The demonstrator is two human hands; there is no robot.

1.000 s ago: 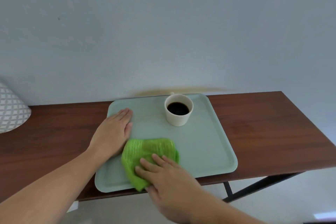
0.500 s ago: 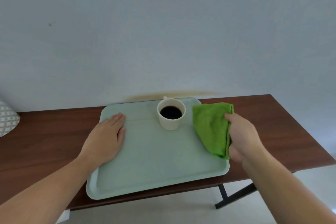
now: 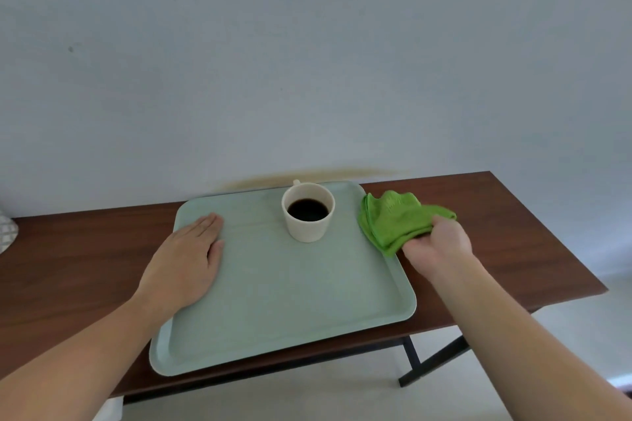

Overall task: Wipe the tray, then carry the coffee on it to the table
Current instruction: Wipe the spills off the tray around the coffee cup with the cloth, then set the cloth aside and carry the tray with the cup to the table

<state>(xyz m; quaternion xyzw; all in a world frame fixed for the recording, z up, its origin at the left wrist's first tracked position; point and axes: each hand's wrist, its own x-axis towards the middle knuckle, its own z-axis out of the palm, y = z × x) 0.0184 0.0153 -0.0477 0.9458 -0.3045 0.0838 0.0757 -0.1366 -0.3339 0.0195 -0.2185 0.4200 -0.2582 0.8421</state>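
A pale green tray (image 3: 290, 301) lies on a dark wooden side table (image 3: 513, 249), its front edge past the table's edge. A cream cup of black coffee (image 3: 307, 212) stands upright near the tray's back edge. My left hand (image 3: 186, 258) rests flat, palm down, on the tray's left rim. My right hand (image 3: 437, 243) grips a bunched green cloth (image 3: 396, 219) just off the tray's right edge, over the tabletop.
A pale wall stands directly behind the side table, with a brownish stain just above the tray. A patterned white lampshade (image 3: 5, 232) shows at the far left edge. Black table legs (image 3: 420, 366) and light floor lie below on the right.
My right hand swept the green cloth from the tray's front left across to the right side, then off the tray onto the tabletop. My left hand stayed on the tray's left rim.
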